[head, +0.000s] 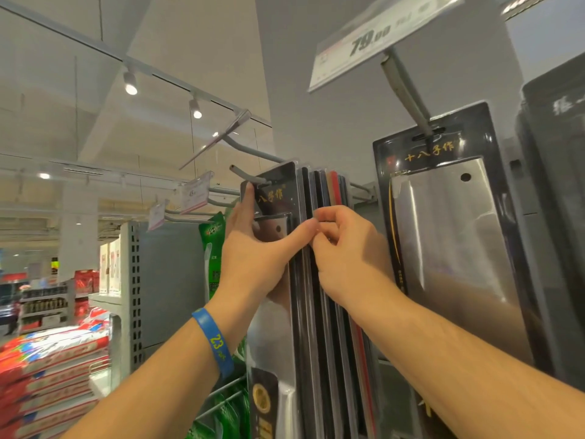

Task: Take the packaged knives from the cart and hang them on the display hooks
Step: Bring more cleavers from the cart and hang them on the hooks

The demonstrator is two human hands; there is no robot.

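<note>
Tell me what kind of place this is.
Likely a supermarket: a price tag reading 79 above packaged knives on hooks, stocked shelves in the background, stacked red sacks at lower left.

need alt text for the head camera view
Two hands at packaged knives hung on a display hook: left hand holds the front package, right hand pinches those behind. Another packaged cleaver hangs at right under a price tag.

I count 2 hands up, a left hand (253, 251) and a right hand (346, 258), 1 blue wristband (212, 340), 4 price tags (380, 39), 2 near track spotlights (130, 84), and 1 knife pack (449, 236) facing me; the stacked packs (313, 359) I cannot count
</note>
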